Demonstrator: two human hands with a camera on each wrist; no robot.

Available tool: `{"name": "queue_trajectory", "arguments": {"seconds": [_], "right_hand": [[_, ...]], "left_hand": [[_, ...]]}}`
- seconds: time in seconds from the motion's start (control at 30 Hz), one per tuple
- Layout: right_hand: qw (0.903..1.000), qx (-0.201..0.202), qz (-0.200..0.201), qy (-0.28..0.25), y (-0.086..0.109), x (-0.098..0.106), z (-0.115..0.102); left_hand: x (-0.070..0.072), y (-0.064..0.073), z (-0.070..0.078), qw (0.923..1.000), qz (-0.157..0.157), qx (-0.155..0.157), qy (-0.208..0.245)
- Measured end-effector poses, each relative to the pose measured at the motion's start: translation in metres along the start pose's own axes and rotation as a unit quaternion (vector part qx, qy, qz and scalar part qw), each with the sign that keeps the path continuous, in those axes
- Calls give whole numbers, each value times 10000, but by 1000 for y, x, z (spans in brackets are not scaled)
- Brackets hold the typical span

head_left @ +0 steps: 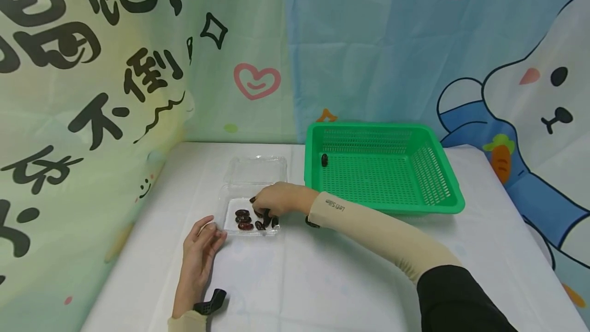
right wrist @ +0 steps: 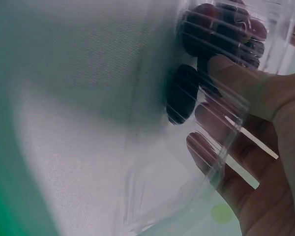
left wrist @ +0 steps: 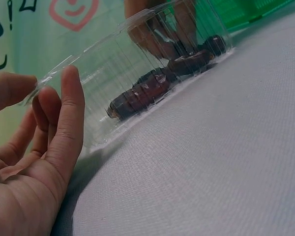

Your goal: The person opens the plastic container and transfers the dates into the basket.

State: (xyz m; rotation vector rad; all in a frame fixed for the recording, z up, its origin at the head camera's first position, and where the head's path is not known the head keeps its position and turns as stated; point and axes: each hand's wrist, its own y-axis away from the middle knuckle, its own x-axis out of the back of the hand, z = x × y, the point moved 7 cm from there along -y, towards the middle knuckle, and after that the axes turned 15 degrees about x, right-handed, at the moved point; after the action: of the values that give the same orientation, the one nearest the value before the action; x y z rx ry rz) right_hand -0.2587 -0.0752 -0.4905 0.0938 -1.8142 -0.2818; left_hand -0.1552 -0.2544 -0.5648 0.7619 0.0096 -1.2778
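Note:
A clear plastic box (head_left: 222,214) with its lid (head_left: 257,170) folded back holds several dark brown, glossy dates (head_left: 245,226). My left hand (head_left: 203,245) is at the box's near left corner, and its fingertips pinch the rim in the left wrist view. My right hand (head_left: 282,198) reaches down into the box from the right. Its thumb and fingers close around a dark date (right wrist: 209,81) among the others, partly hidden by the hand. Another date (right wrist: 182,94) lies beside those fingers, seen through the box's ribbed wall.
A green plastic basket (head_left: 449,188) stands at the back right of the white-covered table (head_left: 322,281), with one date (head_left: 324,160) inside, near its left wall. A printed cloth (head_left: 369,55) hangs behind the table and along its left side.

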Motion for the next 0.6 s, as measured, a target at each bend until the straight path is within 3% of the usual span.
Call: {"name": "queue_trajectory", "arguments": {"seconds": [0.37,0.6], "right_hand": [[9989,-224,358,-216,14,12,1],[9882,-426,1157,-913,32,25,1]], "left_hand": [[0,0,-1,10000,1,-24,82],[0,-1,0,9999,-76,-103,42]]}}
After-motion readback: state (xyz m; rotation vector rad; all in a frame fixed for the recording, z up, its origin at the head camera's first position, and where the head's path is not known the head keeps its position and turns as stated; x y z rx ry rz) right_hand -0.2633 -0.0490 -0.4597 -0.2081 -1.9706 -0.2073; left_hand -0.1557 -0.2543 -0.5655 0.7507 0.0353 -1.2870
